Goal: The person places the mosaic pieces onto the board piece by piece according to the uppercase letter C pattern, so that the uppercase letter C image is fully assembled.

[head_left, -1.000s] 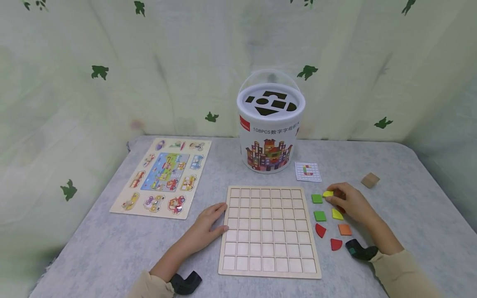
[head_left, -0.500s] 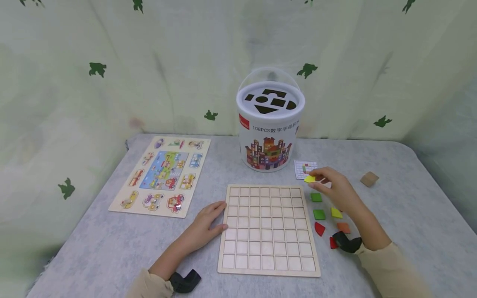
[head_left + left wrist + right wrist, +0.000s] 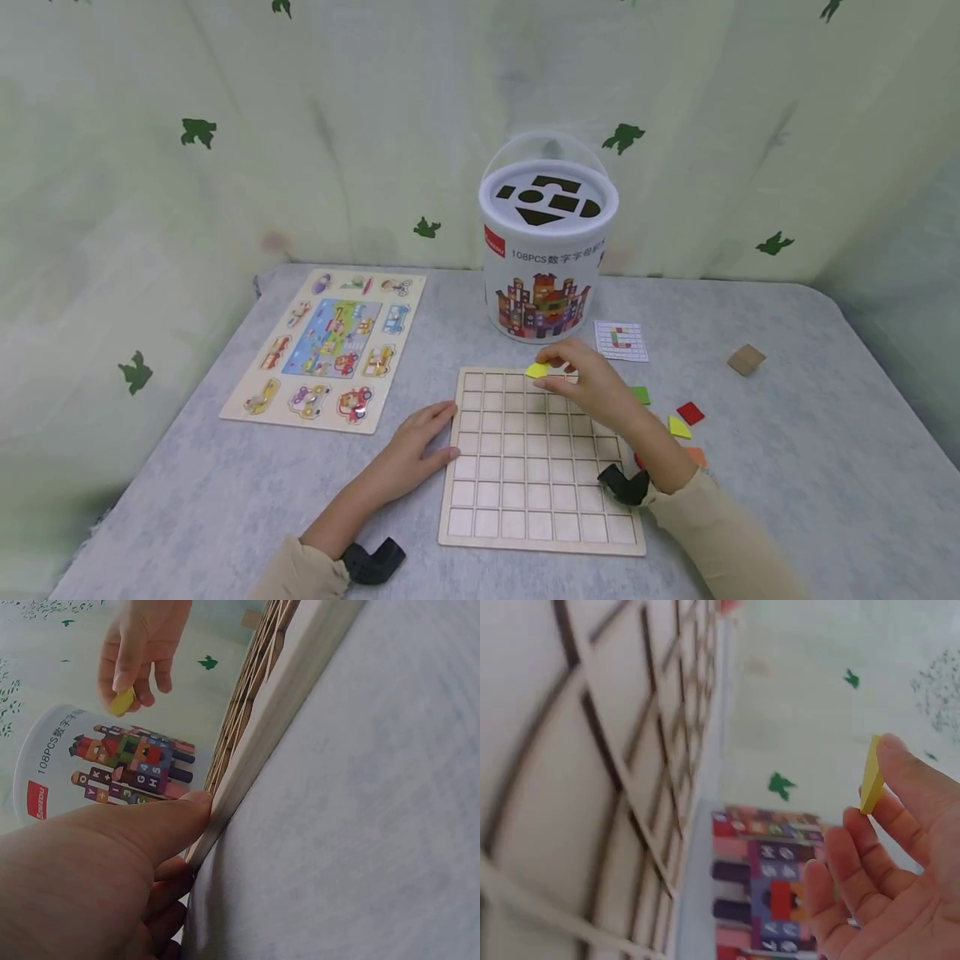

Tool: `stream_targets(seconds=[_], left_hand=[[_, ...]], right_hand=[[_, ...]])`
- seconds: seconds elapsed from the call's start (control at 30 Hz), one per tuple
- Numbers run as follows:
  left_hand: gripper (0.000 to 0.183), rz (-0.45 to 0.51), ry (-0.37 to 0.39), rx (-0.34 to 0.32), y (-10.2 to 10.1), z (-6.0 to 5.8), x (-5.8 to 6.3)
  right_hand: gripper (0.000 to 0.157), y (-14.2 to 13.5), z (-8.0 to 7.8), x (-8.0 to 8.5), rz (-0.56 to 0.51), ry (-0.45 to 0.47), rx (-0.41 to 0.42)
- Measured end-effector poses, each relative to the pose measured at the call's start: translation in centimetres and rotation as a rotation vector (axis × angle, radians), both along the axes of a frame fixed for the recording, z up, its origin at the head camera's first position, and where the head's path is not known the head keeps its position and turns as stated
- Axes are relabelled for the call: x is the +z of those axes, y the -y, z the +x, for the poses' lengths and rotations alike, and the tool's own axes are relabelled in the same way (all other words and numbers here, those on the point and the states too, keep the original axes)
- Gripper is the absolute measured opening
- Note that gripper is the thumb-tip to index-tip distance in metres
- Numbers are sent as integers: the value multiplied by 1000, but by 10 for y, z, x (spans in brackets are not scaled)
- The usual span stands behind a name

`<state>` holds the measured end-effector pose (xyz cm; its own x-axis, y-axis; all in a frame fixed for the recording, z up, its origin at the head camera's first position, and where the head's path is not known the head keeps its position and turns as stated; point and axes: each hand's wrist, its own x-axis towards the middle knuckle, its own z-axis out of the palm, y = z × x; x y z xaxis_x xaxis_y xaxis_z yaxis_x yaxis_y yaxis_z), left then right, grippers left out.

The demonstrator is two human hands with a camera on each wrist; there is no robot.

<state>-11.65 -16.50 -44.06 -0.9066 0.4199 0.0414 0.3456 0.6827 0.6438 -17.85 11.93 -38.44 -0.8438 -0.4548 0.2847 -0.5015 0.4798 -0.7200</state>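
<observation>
My right hand [image 3: 592,387] pinches a yellow quarter-round tile [image 3: 537,370] between thumb and fingers, held over the far edge of the wooden grid board [image 3: 513,471]. In the right wrist view the tile [image 3: 871,776] stands edge-on between thumb and fingertips, apart from the board. My left hand [image 3: 416,446] rests against the board's left edge, fingers extended. The left wrist view has its thumb [image 3: 176,821] touching the board's rim. Beyond my right forearm lie a red square tile [image 3: 691,412], another yellow tile [image 3: 678,427], a green tile [image 3: 641,394] and an orange tile [image 3: 697,456], partly covered.
A white block bucket [image 3: 546,258] stands behind the board. Beside it lies a small pattern card [image 3: 621,342] with a coloured C shape. A vehicle picture puzzle [image 3: 326,354] lies at the left, a brown block [image 3: 746,359] at the right.
My right hand has picked up the yellow tile from among the loose tiles and carried it left, past the pattern card, to above the board's far edge. My left hand stays put.
</observation>
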Motion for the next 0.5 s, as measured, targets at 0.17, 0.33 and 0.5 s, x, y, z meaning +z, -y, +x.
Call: stream_targets(seconds=[0.17,0.33,0.5], left_hand=[[63,7,3,-3,0,-1,0],[63,10,-4,-6,0,0,0],[63,10,0,-1,0,1,1]], right_hand=[[25,15,-7,-17,18,67,42],[22,20,-14,-33,76,152,72],[20,21,-17,-41,135,165,97]])
